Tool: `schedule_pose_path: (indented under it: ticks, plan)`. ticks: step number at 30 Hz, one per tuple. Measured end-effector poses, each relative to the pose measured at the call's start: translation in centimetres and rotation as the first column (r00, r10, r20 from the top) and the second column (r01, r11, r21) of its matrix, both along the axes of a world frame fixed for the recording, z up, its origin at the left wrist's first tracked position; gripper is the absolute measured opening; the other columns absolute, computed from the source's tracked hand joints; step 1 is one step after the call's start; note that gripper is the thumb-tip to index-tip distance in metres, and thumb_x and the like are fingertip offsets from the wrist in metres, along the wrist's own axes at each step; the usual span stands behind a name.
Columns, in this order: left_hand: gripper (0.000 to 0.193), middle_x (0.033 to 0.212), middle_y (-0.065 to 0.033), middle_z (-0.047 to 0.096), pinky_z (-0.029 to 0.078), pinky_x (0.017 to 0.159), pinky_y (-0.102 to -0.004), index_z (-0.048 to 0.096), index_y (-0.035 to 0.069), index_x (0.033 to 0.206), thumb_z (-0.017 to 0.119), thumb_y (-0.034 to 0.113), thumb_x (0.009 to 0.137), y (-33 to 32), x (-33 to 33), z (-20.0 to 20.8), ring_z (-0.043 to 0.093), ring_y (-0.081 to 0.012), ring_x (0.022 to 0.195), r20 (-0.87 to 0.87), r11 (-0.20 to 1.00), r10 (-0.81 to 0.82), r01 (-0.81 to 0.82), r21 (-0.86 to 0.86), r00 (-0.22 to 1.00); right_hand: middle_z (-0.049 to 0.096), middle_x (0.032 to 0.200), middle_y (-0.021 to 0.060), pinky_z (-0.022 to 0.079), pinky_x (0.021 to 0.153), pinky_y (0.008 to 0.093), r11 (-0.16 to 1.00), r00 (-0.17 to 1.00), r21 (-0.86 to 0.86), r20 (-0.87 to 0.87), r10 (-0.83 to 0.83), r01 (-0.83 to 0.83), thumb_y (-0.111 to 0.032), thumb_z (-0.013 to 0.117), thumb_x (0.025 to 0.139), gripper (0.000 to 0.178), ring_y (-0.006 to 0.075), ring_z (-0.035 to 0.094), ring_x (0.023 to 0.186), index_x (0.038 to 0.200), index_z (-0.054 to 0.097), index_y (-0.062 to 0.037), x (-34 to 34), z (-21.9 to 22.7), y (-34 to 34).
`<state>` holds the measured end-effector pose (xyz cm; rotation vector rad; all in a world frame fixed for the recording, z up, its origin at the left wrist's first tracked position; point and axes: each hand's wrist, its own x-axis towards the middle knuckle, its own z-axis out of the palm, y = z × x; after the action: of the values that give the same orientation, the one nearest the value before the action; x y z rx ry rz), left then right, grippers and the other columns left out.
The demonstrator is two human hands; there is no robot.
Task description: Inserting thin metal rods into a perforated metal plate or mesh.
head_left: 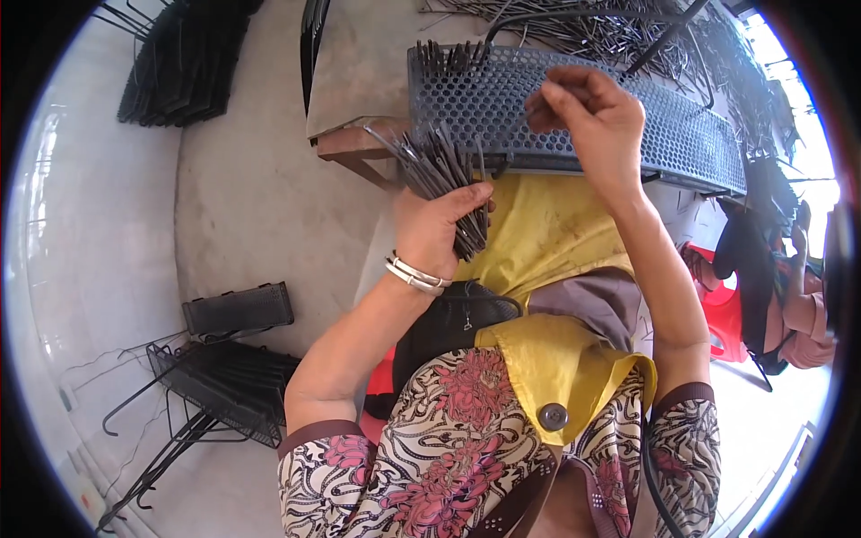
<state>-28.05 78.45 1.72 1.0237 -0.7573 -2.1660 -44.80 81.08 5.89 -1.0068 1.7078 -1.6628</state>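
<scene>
Clamping rods (439,170) in the left hand (439,218) at the panel's (504,100) near left corner, slanted lengthwise toward its left end, while holding the right hand (595,118), farther from them, over its middle with curled fingers (cannot tell whether pinching anything).

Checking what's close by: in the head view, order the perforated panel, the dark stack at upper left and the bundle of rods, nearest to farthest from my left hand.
1. Bundle of rods: gripped in your left hand.
2. Perforated panel: just beyond, ahead and to the right.
3. Dark stack: far off at upper left.
</scene>
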Motion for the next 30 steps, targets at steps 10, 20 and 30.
schedule_pose_path:
  ticks: [10,20,30]
  plan:
    - [0.017,0.068,-0.0089,0.059,0.048,0.048,-0.0268,0.055,-0.002,0.079,0.064,-0.005,0.065,0.1,-0.1,0.1,0.058,-0.0173,0.055,-0.003,0.999,0.046,-0.046,0.009,0.999,0.063,0.079,0.0086,0.049,0.063,0.0208,0.966,0.929,-0.254,-0.367,-0.047,-0.051,-0.001,0.055,0.080,0.016,0.0117,0.061,0.069,0.095,0.055,0.0040,0.9,-1.6,-7.0]
    - [0.015,0.069,-0.0078,0.060,0.047,0.050,-0.0247,0.058,-0.002,0.079,0.063,-0.007,0.065,0.4,-0.1,0.4,0.057,-0.0150,0.054,-0.021,0.996,0.063,-0.061,0.071,0.998,0.059,0.070,0.0110,0.047,0.057,0.0322,0.936,0.338,-0.152,-0.940,-0.039,-0.317,-0.005,0.058,0.073,0.011,0.0242,0.059,0.066,0.083,0.059,-0.0016,0.6,-1.4,-9.5]
    - [0.018,0.068,-0.0084,0.058,0.049,0.049,-0.0268,0.053,0.001,0.083,0.063,-0.002,0.069,-0.1,0.0,0.2,0.058,-0.0171,0.056,-0.019,0.998,-0.004,0.005,0.063,1.000,0.057,0.066,0.0105,0.045,0.052,0.0309,0.984,0.496,-0.016,-0.865,0.075,-0.175,-0.011,0.060,0.074,0.011,0.0230,0.055,0.058,0.080,0.061,-0.0024,1.2,-0.7,-5.9]
